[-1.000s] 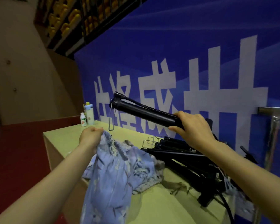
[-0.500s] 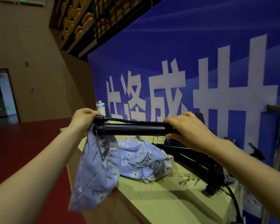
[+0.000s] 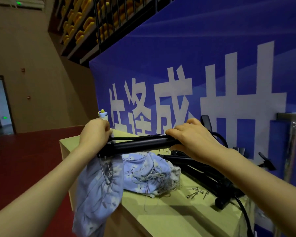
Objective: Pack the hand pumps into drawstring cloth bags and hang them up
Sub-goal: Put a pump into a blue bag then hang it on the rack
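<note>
I hold a black hand pump (image 3: 140, 144) level above the table's left end. My right hand (image 3: 193, 141) grips its right part. My left hand (image 3: 95, 134) is closed at the pump's left end, pinching the mouth of a pale blue floral drawstring bag (image 3: 99, 190) that hangs below. The pump's metal foot loop shows against the bag's cloth. More floral bags (image 3: 149, 173) lie heaped on the table. A pile of black pumps (image 3: 202, 170) lies behind them on the right.
The light wooden table (image 3: 169, 218) stands against a blue banner (image 3: 195, 65) with white characters. Small metal needles (image 3: 196, 192) lie loose on the tabletop. A bottle (image 3: 102, 114) stands at the far left corner. A metal rail post (image 3: 294, 139) stands on the right. Red floor lies to the left.
The pump swung down from a tilt to level. My left hand lifted the bag off the table to the pump's left end, and it now hangs there.
</note>
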Available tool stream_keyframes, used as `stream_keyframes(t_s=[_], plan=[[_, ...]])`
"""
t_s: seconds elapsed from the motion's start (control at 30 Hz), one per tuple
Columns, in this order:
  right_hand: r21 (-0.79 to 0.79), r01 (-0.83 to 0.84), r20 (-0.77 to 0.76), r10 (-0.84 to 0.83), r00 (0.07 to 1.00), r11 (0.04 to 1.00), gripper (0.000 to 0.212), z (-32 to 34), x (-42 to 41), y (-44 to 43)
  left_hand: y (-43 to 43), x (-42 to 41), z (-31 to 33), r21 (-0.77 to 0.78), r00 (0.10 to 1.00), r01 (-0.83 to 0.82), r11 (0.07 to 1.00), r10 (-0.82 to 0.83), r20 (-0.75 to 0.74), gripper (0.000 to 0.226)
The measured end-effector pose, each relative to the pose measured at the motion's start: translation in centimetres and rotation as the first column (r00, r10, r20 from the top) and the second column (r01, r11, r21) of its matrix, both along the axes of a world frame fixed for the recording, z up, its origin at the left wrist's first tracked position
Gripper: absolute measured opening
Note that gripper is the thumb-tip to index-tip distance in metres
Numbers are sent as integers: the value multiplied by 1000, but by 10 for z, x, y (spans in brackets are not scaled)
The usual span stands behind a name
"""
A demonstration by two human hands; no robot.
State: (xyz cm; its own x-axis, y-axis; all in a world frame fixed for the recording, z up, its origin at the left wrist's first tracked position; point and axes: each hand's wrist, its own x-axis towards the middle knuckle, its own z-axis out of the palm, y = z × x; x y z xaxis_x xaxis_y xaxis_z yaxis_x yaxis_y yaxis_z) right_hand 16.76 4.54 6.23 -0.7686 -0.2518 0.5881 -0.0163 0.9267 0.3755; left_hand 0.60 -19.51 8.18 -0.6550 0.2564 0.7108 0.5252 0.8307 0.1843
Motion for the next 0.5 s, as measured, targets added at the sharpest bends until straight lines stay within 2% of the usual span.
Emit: stream_keyframes(t_s=[0.17, 0.27, 0.33, 0.4, 0.5], plan=[[48, -39, -4, 39, 999, 998, 41, 2, 4, 1, -4, -4, -10, -75, 997, -2, 997, -4, -79, 19], [82, -55, -67, 61, 996, 995, 41, 1, 6, 8, -10, -9, -13, -19, 992, -57, 998, 55, -112, 21], [90, -69, -77, 76, 994, 994, 42, 1, 7, 11, -12, -11, -11, 48, 994, -75, 996, 78, -74, 20], [117, -81, -68, 90, 994, 990, 42, 2, 8, 10, -7, -8, -9, 61, 998, -44, 997, 46, -30, 20], [151, -78, -1, 79, 997, 985, 42, 4, 5, 3, 13, 7, -7, -24, 996, 77, 997, -78, -46, 21]])
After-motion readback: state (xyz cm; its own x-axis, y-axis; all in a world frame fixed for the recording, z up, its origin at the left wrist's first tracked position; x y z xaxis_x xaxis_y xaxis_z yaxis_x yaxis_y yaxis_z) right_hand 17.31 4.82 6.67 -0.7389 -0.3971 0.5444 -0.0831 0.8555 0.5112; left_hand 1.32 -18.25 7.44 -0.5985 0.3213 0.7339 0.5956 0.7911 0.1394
